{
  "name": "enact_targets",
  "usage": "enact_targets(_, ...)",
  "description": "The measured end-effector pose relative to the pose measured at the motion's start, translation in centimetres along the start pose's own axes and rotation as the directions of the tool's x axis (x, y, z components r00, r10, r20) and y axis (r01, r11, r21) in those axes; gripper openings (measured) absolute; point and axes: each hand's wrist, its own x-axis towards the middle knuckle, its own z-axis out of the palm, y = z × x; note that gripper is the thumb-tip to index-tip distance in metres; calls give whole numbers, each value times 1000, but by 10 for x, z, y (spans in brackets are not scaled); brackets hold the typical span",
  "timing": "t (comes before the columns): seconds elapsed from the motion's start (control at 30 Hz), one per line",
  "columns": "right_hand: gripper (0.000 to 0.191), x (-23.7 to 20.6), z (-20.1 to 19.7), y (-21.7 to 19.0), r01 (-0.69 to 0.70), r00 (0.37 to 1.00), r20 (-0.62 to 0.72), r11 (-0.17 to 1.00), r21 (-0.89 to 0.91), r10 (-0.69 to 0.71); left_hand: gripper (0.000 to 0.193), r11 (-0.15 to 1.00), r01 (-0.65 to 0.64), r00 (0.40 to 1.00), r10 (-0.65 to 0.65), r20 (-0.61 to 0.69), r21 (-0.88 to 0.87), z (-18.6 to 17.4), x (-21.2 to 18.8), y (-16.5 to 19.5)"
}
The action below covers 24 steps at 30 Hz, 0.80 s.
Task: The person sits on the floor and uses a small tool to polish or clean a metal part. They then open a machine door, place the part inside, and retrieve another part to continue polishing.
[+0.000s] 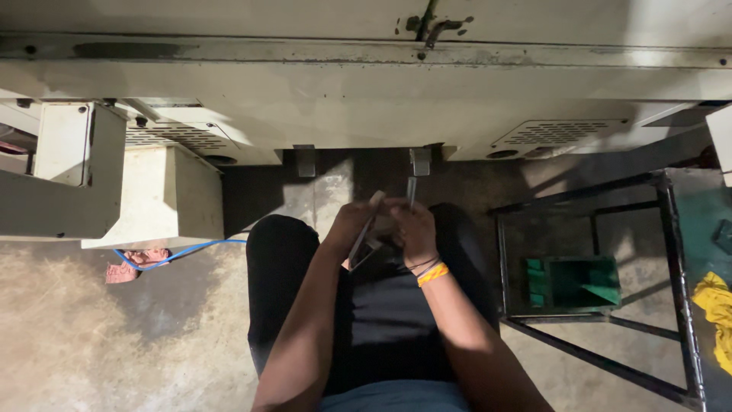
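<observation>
Fingers of our left hand (352, 221) curl around a flat metal strip (364, 238) above our lap; our right hand (414, 229) pinches a thin rod (412, 192). We judge either could slip onto the dim concrete floor (114, 336).

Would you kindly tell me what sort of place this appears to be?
Probably a workshop or factory floor: a large cream-painted metal machine housing with vent grilles, a stained bare concrete floor, and a black steel-frame stand holding a green plastic bin.
</observation>
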Motion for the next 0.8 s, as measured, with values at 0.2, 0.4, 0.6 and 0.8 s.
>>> enact_targets(0.2,16,0,4,-7,-37,998,48,997,73,33,40,985,22,995,-5,97,-172,4,-4,6)
enact_targets(0.4,11,1,-3,-4,0,997,82,998,62,-5,37,962,80,990,-47,131,-262,7,-15,15)
enact_targets(0.6,8,-1,-2,-9,-11,996,90,998,64,5,40,986,51,994,-34,103,-159,8,-10,10)
enact_targets(0.8,12,-1,-5,-8,-77,991,125,982,174,56,26,988,28,991,-8,135,-152,7,-3,1)
